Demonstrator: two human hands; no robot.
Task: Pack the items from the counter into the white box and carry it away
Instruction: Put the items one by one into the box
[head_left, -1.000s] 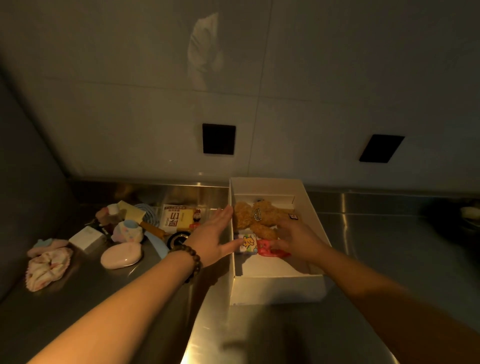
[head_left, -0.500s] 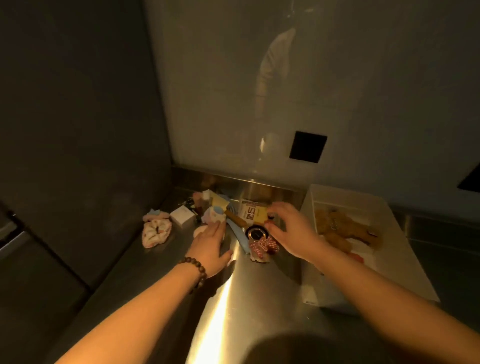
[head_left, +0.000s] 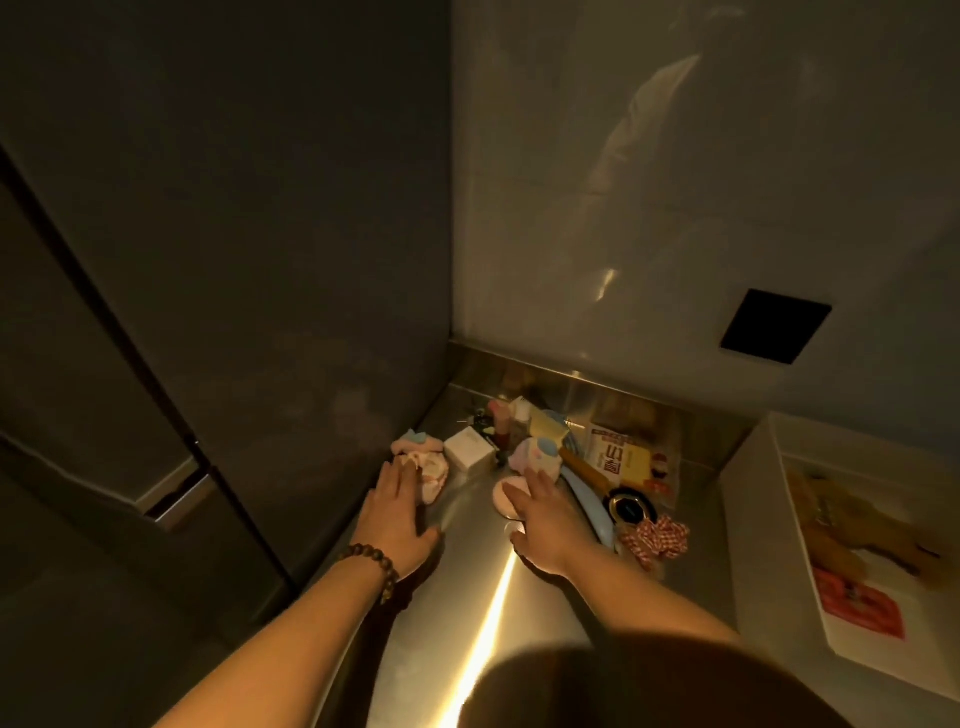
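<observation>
At far left, a pale scrunchie (head_left: 427, 474) is touched by the spread fingers (head_left: 399, 474) of the left hand (head_left: 397, 517), nothing yet being gripped. Just right, a pink oval case (head_left: 508, 494) is partly covered by the right hand (head_left: 545, 525), fingers extended and open, the case lying directly beneath them. A red checked scrunchie (head_left: 657, 538) is seen further right on the surface (head_left: 483, 613). The white box (head_left: 753, 519) stands at far right, nearer the right hand.

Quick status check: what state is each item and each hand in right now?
White box: open, partly filled.
Teddy bear: lying in the box.
Left hand: open, fingertips on the pale scrunchie.
Right hand: open, over the pink case.
Checked scrunchie: on the counter, unpacked.
</observation>
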